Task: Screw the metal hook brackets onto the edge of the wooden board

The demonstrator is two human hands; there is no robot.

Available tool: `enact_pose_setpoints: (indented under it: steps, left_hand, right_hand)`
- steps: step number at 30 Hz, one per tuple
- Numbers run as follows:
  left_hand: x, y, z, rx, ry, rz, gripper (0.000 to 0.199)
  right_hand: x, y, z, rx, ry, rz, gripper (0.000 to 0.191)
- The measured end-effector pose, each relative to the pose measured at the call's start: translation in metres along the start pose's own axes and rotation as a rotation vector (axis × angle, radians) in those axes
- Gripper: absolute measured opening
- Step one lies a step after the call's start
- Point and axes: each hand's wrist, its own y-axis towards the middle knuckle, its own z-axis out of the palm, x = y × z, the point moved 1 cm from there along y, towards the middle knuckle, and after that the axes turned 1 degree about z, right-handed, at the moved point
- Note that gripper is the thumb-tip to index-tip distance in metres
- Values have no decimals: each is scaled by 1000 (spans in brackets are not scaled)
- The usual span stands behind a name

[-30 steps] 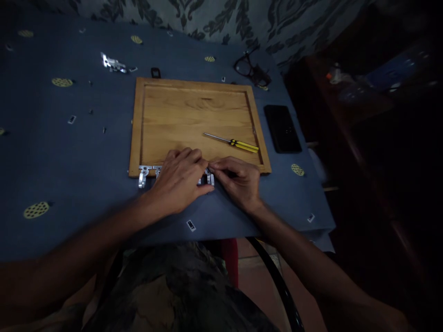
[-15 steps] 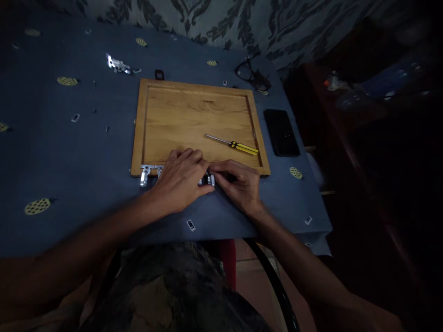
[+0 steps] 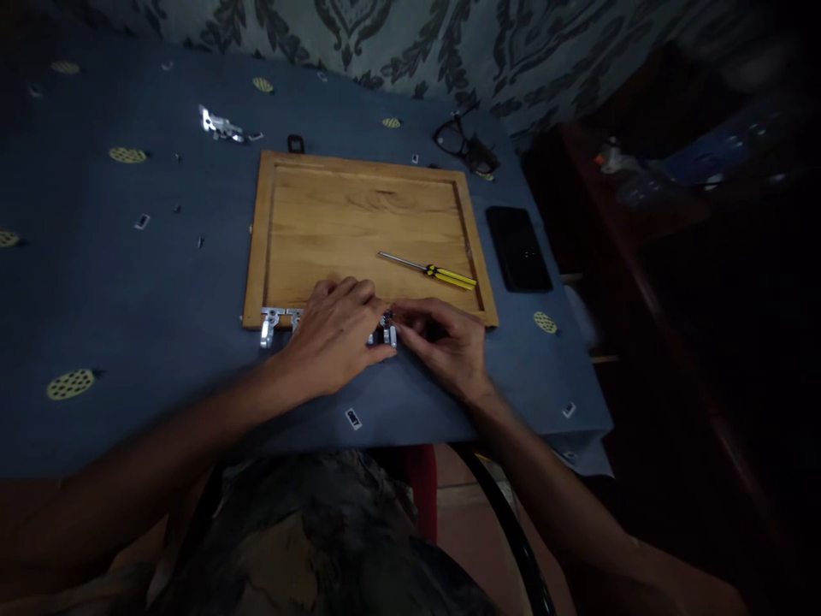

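Observation:
A wooden framed panel (image 3: 365, 165) lies flat on the table. Silver metal hinges (image 3: 268, 328) sit along its near edge, partly hidden under my left hand (image 3: 339, 334). That hand is closed over the edge, with thumb and forefinger around the rightmost hinge (image 3: 392, 335). At the same hinge, my right hand (image 3: 452, 342) makes a pinch with its fingertips; whatever small piece is between them is too small to make out. A screwdriver (image 3: 452, 276) with a yellow and black handle rests on the panel, beyond my right hand.
Another metal hinge (image 3: 219, 125) lies at the back left. Several small screws (image 3: 200, 242) are scattered left of the panel. A black square piece (image 3: 295, 143) is behind it. Right of the panel lie a black phone (image 3: 518, 248) and glasses (image 3: 465, 145). The patterned tablecloth (image 3: 160, 342) drops at the right edge.
My right hand has shifted very slightly right at the hinge, its fingers still pinched. My left hand stays in place. The whole view has moved a little.

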Motion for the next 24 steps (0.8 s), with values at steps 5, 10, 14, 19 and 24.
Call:
enact_pose_setpoints:
  steps: [5, 10, 14, 19, 24]
  left_hand:
    - [0, 0, 1, 1, 6, -4, 29]
    - [0, 0, 0, 5, 0, -1, 30]
    - [0, 0, -1, 0, 7, 0, 27]
    - [1, -1, 1, -19, 18, 9, 26]
    - [0, 0, -1, 19, -3, -3, 27]
  right_hand:
    - [0, 0, -2, -22, -11, -19, 11]
    - [-3, 1, 0, -10, -18, -61, 9]
    - [-6, 2, 2, 0, -35, -82, 11]
    - [-7, 4, 4, 10, -62, -90, 11]
    - [-6, 6, 7, 9, -90, -91, 11]
